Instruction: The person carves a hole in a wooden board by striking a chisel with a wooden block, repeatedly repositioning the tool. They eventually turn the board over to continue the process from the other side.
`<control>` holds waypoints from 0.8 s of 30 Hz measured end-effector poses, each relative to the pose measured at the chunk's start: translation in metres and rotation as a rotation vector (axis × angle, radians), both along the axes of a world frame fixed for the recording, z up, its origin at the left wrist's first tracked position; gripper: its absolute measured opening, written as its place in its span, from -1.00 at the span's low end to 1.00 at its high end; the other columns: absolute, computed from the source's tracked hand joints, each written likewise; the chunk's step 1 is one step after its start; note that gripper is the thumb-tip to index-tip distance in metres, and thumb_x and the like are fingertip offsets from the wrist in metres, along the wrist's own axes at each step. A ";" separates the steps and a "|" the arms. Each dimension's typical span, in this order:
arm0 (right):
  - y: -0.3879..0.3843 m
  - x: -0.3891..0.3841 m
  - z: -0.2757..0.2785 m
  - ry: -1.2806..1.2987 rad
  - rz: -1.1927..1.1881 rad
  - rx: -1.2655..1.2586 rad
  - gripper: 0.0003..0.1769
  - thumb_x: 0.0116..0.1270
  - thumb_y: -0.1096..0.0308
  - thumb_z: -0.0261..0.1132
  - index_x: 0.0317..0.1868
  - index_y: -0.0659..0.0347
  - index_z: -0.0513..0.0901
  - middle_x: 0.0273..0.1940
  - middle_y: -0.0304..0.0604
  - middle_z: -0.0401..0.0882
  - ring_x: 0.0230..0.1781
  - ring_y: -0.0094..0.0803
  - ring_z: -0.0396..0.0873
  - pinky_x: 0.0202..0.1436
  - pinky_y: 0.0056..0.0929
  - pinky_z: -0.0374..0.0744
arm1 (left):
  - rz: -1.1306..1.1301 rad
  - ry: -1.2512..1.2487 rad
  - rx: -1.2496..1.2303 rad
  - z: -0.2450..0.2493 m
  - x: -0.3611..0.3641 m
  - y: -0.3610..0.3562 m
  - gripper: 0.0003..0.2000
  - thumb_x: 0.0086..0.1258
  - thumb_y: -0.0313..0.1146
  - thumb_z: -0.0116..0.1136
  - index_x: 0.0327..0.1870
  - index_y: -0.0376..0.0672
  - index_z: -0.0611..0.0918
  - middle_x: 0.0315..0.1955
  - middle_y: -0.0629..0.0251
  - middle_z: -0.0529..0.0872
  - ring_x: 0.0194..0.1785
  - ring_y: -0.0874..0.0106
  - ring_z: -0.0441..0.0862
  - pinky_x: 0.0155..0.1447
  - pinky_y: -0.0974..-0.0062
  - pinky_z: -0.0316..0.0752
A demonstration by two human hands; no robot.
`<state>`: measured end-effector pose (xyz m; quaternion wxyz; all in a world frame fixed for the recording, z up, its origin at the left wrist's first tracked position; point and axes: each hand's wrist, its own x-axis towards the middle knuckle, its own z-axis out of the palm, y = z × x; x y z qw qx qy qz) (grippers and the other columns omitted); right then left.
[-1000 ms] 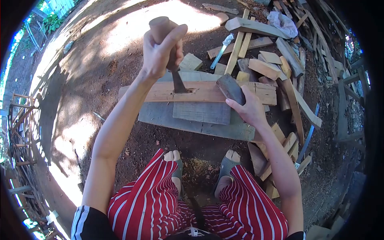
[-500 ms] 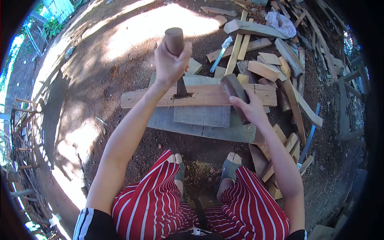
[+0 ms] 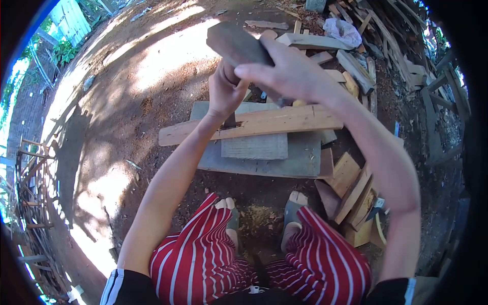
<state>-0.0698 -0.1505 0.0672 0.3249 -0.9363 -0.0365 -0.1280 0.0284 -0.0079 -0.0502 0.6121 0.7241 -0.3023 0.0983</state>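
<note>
Right hand (image 3: pixel 292 71) clamps a block (image 3: pixel 236 43), hiding the chisel's (image 3: pixel 230 121) top; left hand (image 3: pixel 223 94) wraps fingers round its handle (wood scraps (image 3: pixel 345 175) nearby).

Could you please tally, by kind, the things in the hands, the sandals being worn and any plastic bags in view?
Chisel, in the left hand: 1
Wooden block, in the right hand: 1
Sandals: 2
Plastic bag: 1
Total: 5
</note>
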 end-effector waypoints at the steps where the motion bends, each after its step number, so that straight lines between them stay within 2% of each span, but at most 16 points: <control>1: -0.006 0.004 0.004 -0.001 0.044 0.002 -0.35 0.23 -0.16 0.28 -0.05 0.37 0.63 -0.27 -0.01 0.71 -0.28 -0.24 0.69 -0.17 -0.26 0.61 | 0.014 -0.022 -0.013 -0.003 -0.002 0.003 -0.77 0.22 -0.36 0.20 -0.16 -0.26 0.54 -0.46 0.15 0.64 -0.37 0.39 0.63 -0.19 0.38 0.53; 2: -0.012 0.007 0.017 -0.003 0.098 -0.018 -0.38 0.25 -0.15 0.27 -0.09 0.35 0.65 -0.32 -0.01 0.71 -0.29 -0.27 0.69 -0.18 -0.29 0.60 | 0.014 -0.023 -0.019 0.000 -0.001 0.003 -0.77 0.22 -0.36 0.20 -0.16 -0.26 0.54 -0.46 0.15 0.64 -0.37 0.39 0.63 -0.19 0.38 0.53; 4: 0.000 -0.012 0.056 -0.165 0.199 0.192 -0.43 0.30 -0.13 0.23 -0.18 0.33 0.67 -0.31 0.00 0.72 -0.33 -0.31 0.69 -0.22 -0.35 0.61 | 0.040 -0.052 0.051 0.002 -0.008 0.009 -0.76 0.22 -0.36 0.21 -0.14 -0.25 0.55 -0.44 0.13 0.65 -0.36 0.36 0.64 -0.16 0.39 0.54; 5: -0.007 -0.006 0.046 -0.359 0.184 0.197 -0.46 0.33 -0.09 0.21 -0.22 0.33 0.68 -0.35 -0.03 0.71 -0.39 -0.34 0.69 -0.28 -0.36 0.60 | 0.036 0.020 0.044 0.000 -0.010 0.008 -0.75 0.21 -0.38 0.22 -0.13 -0.25 0.55 -0.40 0.11 0.66 -0.34 0.34 0.65 -0.13 0.40 0.55; 6: -0.003 -0.002 0.038 -0.358 0.194 0.197 -0.46 0.33 -0.09 0.21 -0.22 0.33 0.68 -0.35 -0.03 0.71 -0.39 -0.34 0.69 -0.28 -0.36 0.60 | 0.046 0.021 0.042 0.001 -0.011 0.006 -0.75 0.21 -0.38 0.22 -0.13 -0.25 0.55 -0.40 0.11 0.66 -0.34 0.34 0.65 -0.13 0.40 0.55; 8: 0.008 -0.003 0.016 -0.489 0.118 -0.021 -0.47 0.33 -0.08 0.21 -0.16 0.33 0.65 -0.43 -0.06 0.68 -0.46 -0.35 0.67 -0.33 -0.35 0.59 | 0.021 -0.186 0.000 0.005 -0.015 0.003 -0.75 0.20 -0.39 0.22 -0.12 -0.24 0.55 -0.38 0.11 0.66 -0.31 0.35 0.66 -0.11 0.41 0.55; 9: 0.016 -0.010 0.004 -0.130 0.035 -0.101 -0.45 0.32 -0.08 0.22 -0.06 0.33 0.60 -0.44 -0.06 0.66 -0.46 -0.37 0.67 -0.31 -0.35 0.59 | -0.041 -0.145 -0.071 0.002 -0.015 0.002 -0.76 0.20 -0.40 0.21 -0.13 -0.22 0.56 -0.36 0.12 0.67 -0.29 0.34 0.68 -0.11 0.41 0.55; 10: 0.008 -0.013 0.007 -0.131 0.021 -0.095 -0.45 0.32 -0.08 0.22 -0.06 0.33 0.60 -0.44 -0.06 0.66 -0.46 -0.37 0.67 -0.31 -0.35 0.59 | -0.054 -0.145 -0.065 -0.002 -0.010 0.002 -0.76 0.20 -0.40 0.21 -0.13 -0.22 0.56 -0.36 0.12 0.67 -0.29 0.34 0.68 -0.11 0.41 0.55; 12: -0.014 -0.020 0.030 0.193 0.060 -0.050 -0.38 0.28 -0.11 0.31 0.05 0.31 0.50 -0.23 0.05 0.63 -0.19 -0.29 0.62 -0.15 -0.33 0.55 | 0.007 -0.155 -0.001 0.001 -0.011 0.002 -0.75 0.20 -0.39 0.22 -0.11 -0.21 0.57 -0.34 0.10 0.68 -0.25 0.33 0.70 -0.09 0.39 0.56; 13: -0.018 -0.028 0.025 0.169 0.060 0.269 -0.34 0.27 -0.12 0.31 0.05 0.36 0.50 -0.23 -0.01 0.61 -0.18 -0.28 0.59 -0.06 -0.36 0.53 | 0.057 -0.152 0.104 0.002 -0.012 0.005 -0.74 0.20 -0.38 0.24 -0.10 -0.23 0.57 -0.36 0.06 0.69 -0.25 0.29 0.72 -0.11 0.37 0.57; 14: -0.024 -0.032 0.010 0.183 0.078 0.258 -0.34 0.27 -0.12 0.31 0.05 0.36 0.50 -0.23 -0.01 0.61 -0.18 -0.28 0.59 -0.06 -0.36 0.53 | 0.077 -0.139 0.096 -0.001 -0.013 0.005 -0.74 0.20 -0.38 0.24 -0.10 -0.23 0.57 -0.36 0.06 0.69 -0.25 0.29 0.72 -0.11 0.37 0.57; 16: -0.040 -0.034 -0.043 -0.098 -0.186 0.318 -0.28 0.24 -0.14 0.30 0.06 0.42 0.49 -0.23 0.10 0.63 -0.20 -0.17 0.62 -0.04 -0.27 0.53 | 0.051 -0.128 0.032 0.001 -0.008 -0.002 -0.74 0.26 -0.32 0.27 -0.14 -0.30 0.57 -0.41 0.18 0.69 -0.32 0.43 0.65 -0.18 0.42 0.55; 17: -0.054 -0.036 -0.070 0.050 -0.183 0.266 -0.27 0.24 -0.16 0.30 0.06 0.40 0.48 -0.16 0.14 0.63 -0.11 -0.12 0.61 0.03 -0.24 0.50 | 0.068 -0.109 -0.026 0.002 -0.005 -0.008 -0.77 0.19 -0.35 0.25 -0.21 -0.27 0.55 -0.49 0.03 0.65 -0.41 0.25 0.68 -0.23 0.34 0.54; 18: -0.065 -0.038 -0.095 0.196 -0.184 0.213 -0.26 0.24 -0.19 0.29 0.07 0.38 0.47 -0.10 0.18 0.62 -0.02 -0.08 0.60 0.10 -0.20 0.48 | 0.075 -0.114 -0.017 0.003 0.000 -0.010 -0.77 0.19 -0.35 0.25 -0.21 -0.27 0.55 -0.49 0.03 0.65 -0.41 0.25 0.68 -0.23 0.34 0.54; 22: -0.072 -0.065 -0.162 0.267 -0.303 0.032 -0.26 0.26 -0.22 0.24 0.07 0.36 0.42 -0.13 0.29 0.62 -0.02 0.14 0.61 0.04 -0.09 0.50 | 0.081 -0.026 0.069 0.002 0.013 -0.017 -0.73 0.20 -0.28 0.26 -0.25 -0.29 0.54 -0.56 0.01 0.62 -0.43 0.20 0.68 -0.26 0.33 0.53; 24: -0.068 -0.065 -0.167 0.376 -0.328 -0.012 -0.26 0.27 -0.22 0.23 0.08 0.34 0.40 -0.15 0.31 0.62 -0.04 0.19 0.60 0.01 -0.06 0.51 | 0.101 -0.116 0.078 -0.001 0.018 -0.022 -0.72 0.19 -0.26 0.26 -0.28 -0.31 0.53 -0.60 0.03 0.59 -0.48 0.20 0.65 -0.28 0.32 0.53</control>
